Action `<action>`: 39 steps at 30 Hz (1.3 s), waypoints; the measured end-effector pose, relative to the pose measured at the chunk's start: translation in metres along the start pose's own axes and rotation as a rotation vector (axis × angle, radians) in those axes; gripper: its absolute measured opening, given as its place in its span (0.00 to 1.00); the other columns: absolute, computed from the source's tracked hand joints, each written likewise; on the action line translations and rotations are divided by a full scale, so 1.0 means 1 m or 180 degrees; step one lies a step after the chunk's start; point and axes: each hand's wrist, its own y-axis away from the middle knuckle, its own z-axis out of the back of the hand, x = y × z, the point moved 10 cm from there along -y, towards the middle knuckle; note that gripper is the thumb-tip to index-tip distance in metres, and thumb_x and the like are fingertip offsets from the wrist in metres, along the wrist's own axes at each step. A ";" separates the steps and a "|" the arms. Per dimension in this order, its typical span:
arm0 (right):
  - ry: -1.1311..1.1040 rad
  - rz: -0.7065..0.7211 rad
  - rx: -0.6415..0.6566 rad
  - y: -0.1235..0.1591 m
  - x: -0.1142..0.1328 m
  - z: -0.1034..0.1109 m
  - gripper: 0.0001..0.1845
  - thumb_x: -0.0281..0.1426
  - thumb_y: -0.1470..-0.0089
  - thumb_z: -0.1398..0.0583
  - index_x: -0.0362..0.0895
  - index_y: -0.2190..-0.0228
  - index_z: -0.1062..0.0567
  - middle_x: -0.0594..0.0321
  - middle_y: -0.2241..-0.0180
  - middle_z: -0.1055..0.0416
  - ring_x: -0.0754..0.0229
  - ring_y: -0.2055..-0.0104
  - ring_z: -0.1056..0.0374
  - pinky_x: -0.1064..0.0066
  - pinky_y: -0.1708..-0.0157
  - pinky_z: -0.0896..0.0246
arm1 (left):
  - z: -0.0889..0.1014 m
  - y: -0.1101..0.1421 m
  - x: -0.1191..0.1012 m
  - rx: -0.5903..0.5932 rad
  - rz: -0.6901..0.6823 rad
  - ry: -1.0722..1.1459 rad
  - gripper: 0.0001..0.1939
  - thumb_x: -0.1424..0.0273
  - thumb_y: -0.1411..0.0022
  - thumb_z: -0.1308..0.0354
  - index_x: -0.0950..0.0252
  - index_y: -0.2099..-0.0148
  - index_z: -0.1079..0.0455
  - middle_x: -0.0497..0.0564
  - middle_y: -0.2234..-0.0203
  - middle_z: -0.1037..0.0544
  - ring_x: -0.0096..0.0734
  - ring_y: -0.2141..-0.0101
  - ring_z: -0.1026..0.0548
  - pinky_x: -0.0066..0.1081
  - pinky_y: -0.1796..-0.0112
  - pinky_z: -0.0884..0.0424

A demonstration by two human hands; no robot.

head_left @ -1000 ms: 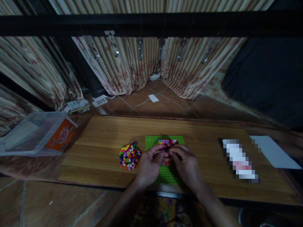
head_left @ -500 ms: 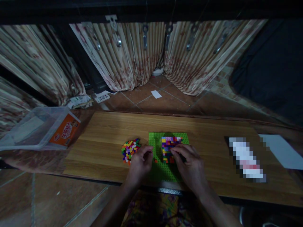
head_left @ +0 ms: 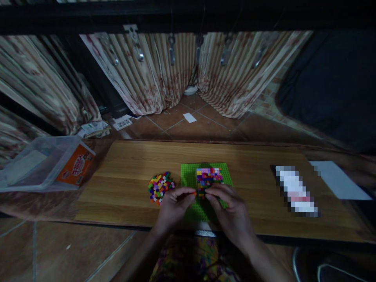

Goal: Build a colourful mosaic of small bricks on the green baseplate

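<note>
Head view: left hand [head_left: 176,205] pinches an orange brick [head_left: 194,193] over the green baseplate [head_left: 188,176], right hand [head_left: 230,205] near the brick block [head_left: 210,176], can't tell its grip; I'd square studs before pressing.

Brick pile [head_left: 158,188] left of baseplate [head_left: 188,174]

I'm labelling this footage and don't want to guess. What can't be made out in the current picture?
All in the head view:
Right hand: whether it holds anything; the hand itself hides this.
Left hand: whether it grips the orange bit; too small and dim.
Green board: parts hidden behind both hands.
Brick pile: exact count; too small, partly hidden.
Flat thing at right: covered by pixel blocks.
Clear box: cut off by left edge.
</note>
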 end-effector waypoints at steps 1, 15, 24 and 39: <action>-0.0094 -0.0013 0.0027 0.000 0.002 -0.002 0.08 0.30 0.42 0.42 0.50 0.62 0.23 0.61 0.61 0.25 0.58 0.58 0.31 0.65 0.58 0.35 | -0.002 0.001 -0.002 -0.0002 0.0084 0.0264 0.08 0.68 0.47 0.38 0.64 0.64 0.24 0.48 0.77 0.23 0.29 0.75 0.26 0.27 0.72 0.29; -0.0309 -0.0292 -0.0098 -0.012 -0.029 0.009 0.08 0.35 0.42 0.42 0.50 0.66 0.22 0.61 0.66 0.26 0.58 0.61 0.30 0.65 0.60 0.35 | -0.029 -0.006 -0.018 -0.0056 -0.0275 0.0402 0.09 0.72 0.45 0.39 0.63 0.60 0.25 0.50 0.66 0.20 0.31 0.65 0.23 0.29 0.62 0.27; 0.0512 0.0056 0.0049 -0.053 -0.056 0.000 0.08 0.37 0.45 0.40 0.52 0.69 0.19 0.60 0.57 0.30 0.54 0.54 0.37 0.58 0.54 0.39 | -0.016 -0.044 -0.018 -0.0250 -0.0456 -0.0020 0.16 0.68 0.38 0.46 0.62 0.48 0.29 0.53 0.53 0.23 0.35 0.54 0.25 0.34 0.51 0.31; -0.1139 -0.1378 0.0540 -0.059 -0.105 -0.027 0.16 0.39 0.60 0.32 0.45 0.66 0.21 0.63 0.67 0.24 0.59 0.66 0.30 0.66 0.64 0.36 | -0.029 -0.059 0.001 -0.0202 -0.0149 0.0483 0.14 0.67 0.42 0.41 0.59 0.53 0.26 0.49 0.59 0.20 0.35 0.58 0.24 0.33 0.57 0.27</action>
